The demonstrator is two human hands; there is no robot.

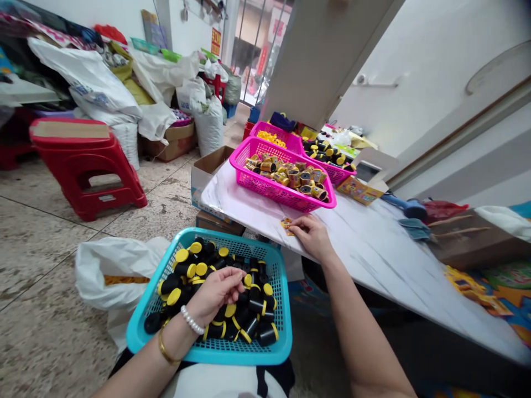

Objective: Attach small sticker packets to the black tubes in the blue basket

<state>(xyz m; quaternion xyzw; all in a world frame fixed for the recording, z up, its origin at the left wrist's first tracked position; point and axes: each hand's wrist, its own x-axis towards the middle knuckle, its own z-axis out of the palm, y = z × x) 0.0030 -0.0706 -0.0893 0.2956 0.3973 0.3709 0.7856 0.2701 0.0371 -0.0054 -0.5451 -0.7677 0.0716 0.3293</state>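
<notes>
My left hand (219, 293) is over a turquoise basket (286, 326) full of black plastic canisters with yellow caps (251, 329). Its fingers are curled together, and whatever they may hold is too small or hidden to make out. At the near edge of the marble-patterned table (357, 237), my right hand (312, 235) pinches a small printed orange label (286, 224). The label lies at the table's edge, partly under the fingertips. Beyond that hand stands a pink basket (271, 193) holding canisters wrapped in gold printed labels (293, 178).
More pink baskets, one with yellow pieces (271, 138), stand farther back. A red stool (78, 166) is on the floor at left, near white sacks (209, 124). Beside the turquoise basket is an open white bag (95, 276). Yellow printed sheets (473, 287) lie at right.
</notes>
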